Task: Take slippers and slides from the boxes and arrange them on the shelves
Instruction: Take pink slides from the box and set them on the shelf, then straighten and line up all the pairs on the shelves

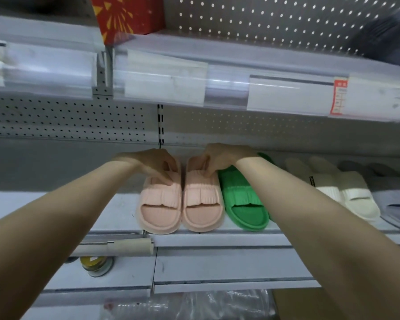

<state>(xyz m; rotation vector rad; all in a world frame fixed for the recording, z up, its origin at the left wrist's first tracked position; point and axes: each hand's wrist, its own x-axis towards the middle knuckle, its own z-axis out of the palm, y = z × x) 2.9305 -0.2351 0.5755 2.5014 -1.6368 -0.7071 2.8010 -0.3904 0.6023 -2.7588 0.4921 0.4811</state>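
Observation:
Two pink slides stand side by side on the white shelf (217, 235), toes toward me. My left hand (153, 163) grips the strap of the left pink slide (158, 206) from behind. My right hand (219, 158) pinches the strap of the right pink slide (202, 204). A green slide (243, 202) lies touching the right pink one; my right forearm crosses over its heel. Further right sit a pair of cream slides (346, 192) and a grey slide (395, 202).
An upper shelf with clear price-label holders (286, 93) overhangs close above my hands. A red box (127, 17) stands on it. Below lie a cardboard tube (116, 247), a tape roll (97, 265), plastic wrap (194, 306) and a cardboard box (310, 306).

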